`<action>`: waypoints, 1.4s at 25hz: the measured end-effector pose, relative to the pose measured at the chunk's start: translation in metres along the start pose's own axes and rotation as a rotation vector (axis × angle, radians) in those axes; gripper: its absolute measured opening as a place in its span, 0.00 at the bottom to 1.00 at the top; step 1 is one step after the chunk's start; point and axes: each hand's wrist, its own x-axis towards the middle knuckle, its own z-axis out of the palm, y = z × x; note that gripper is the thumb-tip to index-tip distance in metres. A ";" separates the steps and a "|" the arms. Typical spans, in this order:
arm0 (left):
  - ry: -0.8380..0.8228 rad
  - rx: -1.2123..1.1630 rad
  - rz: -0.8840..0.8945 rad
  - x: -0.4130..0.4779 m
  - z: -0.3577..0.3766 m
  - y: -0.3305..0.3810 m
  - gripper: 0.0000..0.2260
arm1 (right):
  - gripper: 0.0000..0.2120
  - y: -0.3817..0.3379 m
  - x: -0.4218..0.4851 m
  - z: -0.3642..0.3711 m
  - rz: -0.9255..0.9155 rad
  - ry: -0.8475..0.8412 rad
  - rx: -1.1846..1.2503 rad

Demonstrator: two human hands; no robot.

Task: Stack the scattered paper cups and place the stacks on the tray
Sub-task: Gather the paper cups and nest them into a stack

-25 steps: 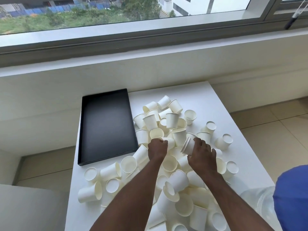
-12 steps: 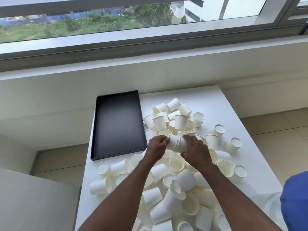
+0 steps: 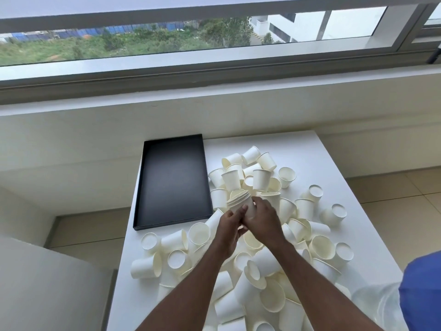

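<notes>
On the left of the white table (image 3: 310, 151) lies the black tray (image 3: 171, 182), its long side running away toward the window, and no stack has been set on it yet. Just right of its near corner the person holds a short stack of nested paper cups (image 3: 238, 203) above the heap, tilted so the layered rims face up and away to the left.

To my eye they are seating the cups together. To do it well, I would keep the rims lined up, push straight along the stack's axis and squeeze gently, since thin paper walls buckle easily. Then I would add more before carrying it left to the tray.

The left hand (image 3: 230, 225) has its fingers curled round the lower end of the stack, closed on it from the near left. The right hand (image 3: 262, 218) wraps the stack's right side, fingers bent over the cup wall, so both hands grip the same stack and almost touch.

Further right and all around, loose paper cups (image 3: 305, 209) lie jumbled, some upright, some upturned, many on their sides. At the near right edge sits something blue (image 3: 420, 295).
</notes>
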 end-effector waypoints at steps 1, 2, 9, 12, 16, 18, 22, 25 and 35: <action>0.002 -0.088 0.010 0.001 0.000 -0.002 0.23 | 0.24 -0.004 -0.001 0.002 -0.019 -0.076 0.043; 0.026 -0.151 0.031 0.000 -0.002 -0.001 0.22 | 0.24 -0.007 -0.001 0.001 -0.042 -0.161 0.080; 0.198 0.142 0.156 -0.002 -0.029 0.012 0.23 | 0.22 0.037 0.057 -0.032 0.088 0.029 -0.321; 0.178 0.273 0.121 0.002 -0.040 0.012 0.26 | 0.20 0.053 0.076 -0.034 0.107 -0.127 -0.551; 0.227 0.395 0.087 0.011 -0.050 0.014 0.33 | 0.08 0.059 0.084 -0.032 0.096 -0.145 -0.594; 0.217 0.389 0.098 0.013 -0.051 0.017 0.32 | 0.06 0.051 0.081 -0.034 0.121 -0.151 -0.567; 0.185 0.335 0.110 0.015 -0.051 0.022 0.30 | 0.07 0.020 0.067 -0.064 0.103 0.025 -0.210; 0.161 0.305 0.120 0.016 -0.047 0.025 0.28 | 0.07 -0.003 0.054 -0.083 0.010 -0.012 0.044; 0.107 0.197 0.096 0.015 -0.065 0.024 0.27 | 0.09 -0.010 0.052 -0.049 -0.156 -0.162 -0.008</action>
